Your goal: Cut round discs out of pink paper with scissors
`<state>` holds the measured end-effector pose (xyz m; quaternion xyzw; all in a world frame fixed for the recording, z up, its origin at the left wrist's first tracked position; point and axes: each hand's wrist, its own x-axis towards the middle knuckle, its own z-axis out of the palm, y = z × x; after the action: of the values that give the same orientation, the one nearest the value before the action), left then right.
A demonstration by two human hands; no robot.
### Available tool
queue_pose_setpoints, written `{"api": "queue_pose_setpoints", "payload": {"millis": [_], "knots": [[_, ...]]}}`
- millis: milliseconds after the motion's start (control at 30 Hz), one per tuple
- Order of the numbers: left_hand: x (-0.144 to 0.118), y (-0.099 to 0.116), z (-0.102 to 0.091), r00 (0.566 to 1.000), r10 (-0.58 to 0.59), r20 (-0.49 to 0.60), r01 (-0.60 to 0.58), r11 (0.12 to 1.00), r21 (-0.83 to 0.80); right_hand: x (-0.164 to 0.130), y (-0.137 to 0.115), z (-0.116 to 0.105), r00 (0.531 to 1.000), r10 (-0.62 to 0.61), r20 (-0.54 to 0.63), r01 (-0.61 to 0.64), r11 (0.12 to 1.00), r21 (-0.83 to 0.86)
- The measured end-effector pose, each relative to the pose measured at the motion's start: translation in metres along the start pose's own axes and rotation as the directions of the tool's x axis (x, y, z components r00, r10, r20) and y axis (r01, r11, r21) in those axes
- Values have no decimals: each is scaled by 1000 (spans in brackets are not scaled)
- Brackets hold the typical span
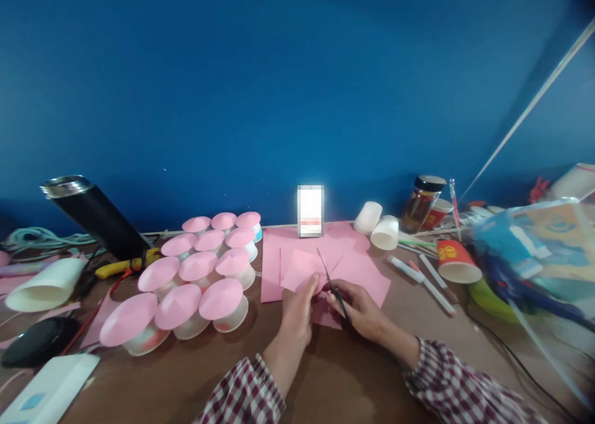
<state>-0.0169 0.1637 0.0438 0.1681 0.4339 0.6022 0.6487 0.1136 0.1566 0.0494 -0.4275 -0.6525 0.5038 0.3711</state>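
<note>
My left hand (300,309) pinches a piece of pink paper (300,268), with the thumb lying on top of it. In my right hand (360,309) is a pair of dark scissors (341,303), the blades pointing up and away beside the held paper. Whether the blades touch that paper, I cannot tell. Beneath both hands, larger pink sheets (272,281) are spread on the brown table (186,387). To the left stand several paper cups (231,317), topped with pink paper cones (220,299).
A bright phone-like screen (310,210) stands against the blue wall. White cups (385,233), pens (437,287), a red cup (458,263) and a jar (421,204) are on the right. A black flask (95,219), a yellow-handled tool (125,266) and a white device (51,390) lie left.
</note>
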Motion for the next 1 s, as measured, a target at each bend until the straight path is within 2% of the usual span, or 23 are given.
{"api": "queue_pose_setpoints", "payload": {"millis": [167,367,1000], "knots": [[2,-1,-1,1000,-13,-9,13,1000,16,0,-4,-1,1000,3,2,-3,1000,-21],[0,-1,1,999,-24,37,24,999,-20,0,-3,-1,1000,3,15,-3,1000,-22],[5,-4,-3,1000,-25,-6,25,1000,3,0,-3,-4,1000,-18,8,19,997,-69]]}}
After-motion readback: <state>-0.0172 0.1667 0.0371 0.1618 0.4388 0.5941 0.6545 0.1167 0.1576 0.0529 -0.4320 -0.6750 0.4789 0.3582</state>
